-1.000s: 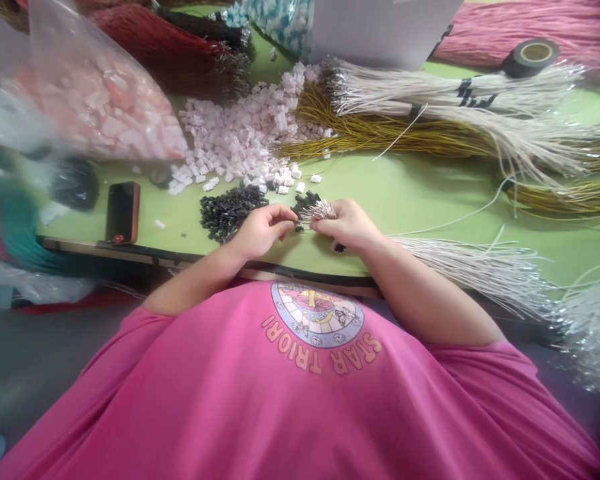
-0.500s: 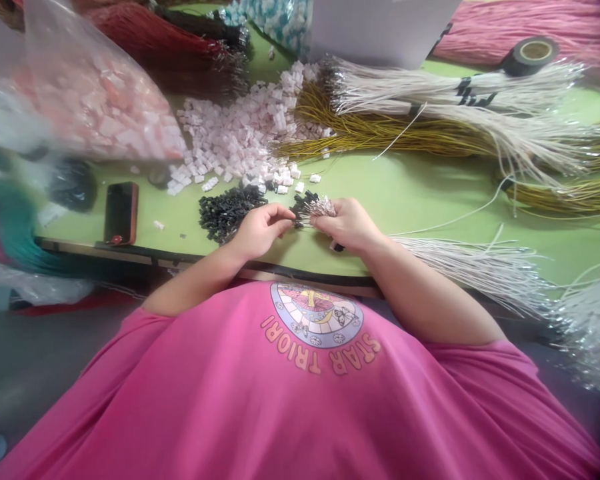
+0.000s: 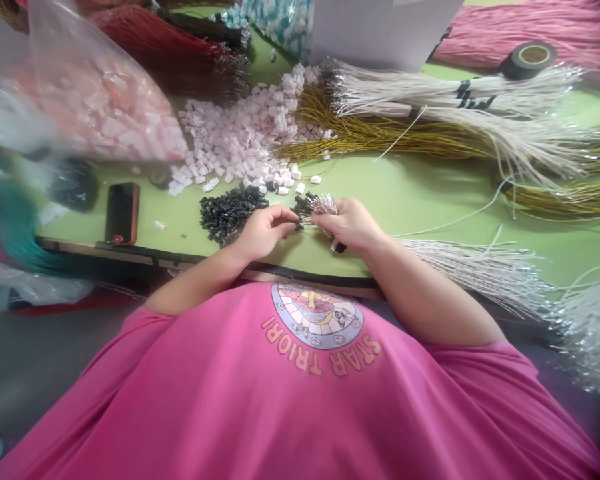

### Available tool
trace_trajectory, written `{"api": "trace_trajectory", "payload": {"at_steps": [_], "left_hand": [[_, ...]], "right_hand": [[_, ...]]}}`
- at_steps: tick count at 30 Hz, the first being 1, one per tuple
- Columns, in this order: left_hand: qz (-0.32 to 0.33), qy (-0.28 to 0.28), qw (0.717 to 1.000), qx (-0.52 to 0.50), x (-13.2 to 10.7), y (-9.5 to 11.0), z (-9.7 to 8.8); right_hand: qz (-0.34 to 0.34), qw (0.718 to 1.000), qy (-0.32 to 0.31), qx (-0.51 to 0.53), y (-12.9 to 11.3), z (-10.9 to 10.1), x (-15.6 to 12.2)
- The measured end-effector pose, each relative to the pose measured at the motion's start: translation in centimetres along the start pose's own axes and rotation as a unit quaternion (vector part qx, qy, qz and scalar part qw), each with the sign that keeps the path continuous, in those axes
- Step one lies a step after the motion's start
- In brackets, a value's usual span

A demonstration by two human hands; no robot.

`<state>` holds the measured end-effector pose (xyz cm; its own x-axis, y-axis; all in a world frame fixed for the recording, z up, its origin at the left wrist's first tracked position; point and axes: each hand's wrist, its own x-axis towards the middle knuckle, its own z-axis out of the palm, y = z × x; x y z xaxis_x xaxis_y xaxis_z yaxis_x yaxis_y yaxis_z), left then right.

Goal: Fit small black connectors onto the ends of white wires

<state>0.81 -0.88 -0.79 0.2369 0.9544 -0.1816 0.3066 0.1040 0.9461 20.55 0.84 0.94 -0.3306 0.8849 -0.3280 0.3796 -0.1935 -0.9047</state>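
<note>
My right hand (image 3: 355,223) is closed round a bundle of white wires (image 3: 325,205), whose metal-tipped ends fan out to the left of the fist. The long part of the white wires (image 3: 473,263) trails off to the right behind the wrist. My left hand (image 3: 267,230) pinches a small black connector (image 3: 296,225) between thumb and forefinger, close to the wire tips. More black connectors (image 3: 307,201) show just beyond the wire ends. A heap of black connectors (image 3: 230,212) lies beside my left hand, partly covered by it.
A pile of white connectors (image 3: 245,130) lies beyond my hands, with a bag of pinkish pieces (image 3: 115,113) to its left. A phone (image 3: 122,213) rests near the table edge. Yellow wires (image 3: 380,137), more white wires (image 3: 405,87) and a tape roll (image 3: 529,59) are at the right.
My left hand has shifted very slightly to the right with its fingers still pinched by the wire tips. My right hand keeps its hold, and the camera view has moved a little.
</note>
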Motion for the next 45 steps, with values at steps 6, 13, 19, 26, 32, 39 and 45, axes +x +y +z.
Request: {"api": "trace_trajectory", "payload": {"at_steps": [6, 13, 19, 26, 32, 39, 45], "left_hand": [[0.022, 0.014, 0.999, 0.028, 0.0, 0.0, 0.8], [0.054, 0.006, 0.995, 0.085, -0.2, 0.2, 1.2], [0.061, -0.002, 0.987, 0.147, -0.5, 0.1, 0.3], [0.104, -0.039, 0.927, 0.359, -0.3, 0.9, -4.1], [-0.060, 0.114, 0.851, 0.509, 4.6, 1.1, -9.3], [-0.116, 0.052, 0.839, 0.529, 6.3, 0.9, -9.5], [-0.054, 0.123, 0.852, 0.506, 4.6, 1.4, -8.8]], "right_hand": [[-0.009, 1.000, 0.001, -0.007, 0.1, 0.5, 0.1], [-0.004, 0.999, 0.002, -0.047, -0.2, 0.9, -0.3], [-0.006, 0.998, -0.018, -0.058, 0.3, 0.9, -0.3], [-0.054, 0.998, 0.030, -0.031, 0.2, 0.4, -0.3], [0.019, 1.000, -0.002, -0.015, 0.1, 0.1, -0.2], [0.032, 0.999, -0.029, -0.010, -0.2, -0.2, -0.2], [0.018, 0.999, -0.036, -0.017, -0.1, -0.2, -0.1]]}}
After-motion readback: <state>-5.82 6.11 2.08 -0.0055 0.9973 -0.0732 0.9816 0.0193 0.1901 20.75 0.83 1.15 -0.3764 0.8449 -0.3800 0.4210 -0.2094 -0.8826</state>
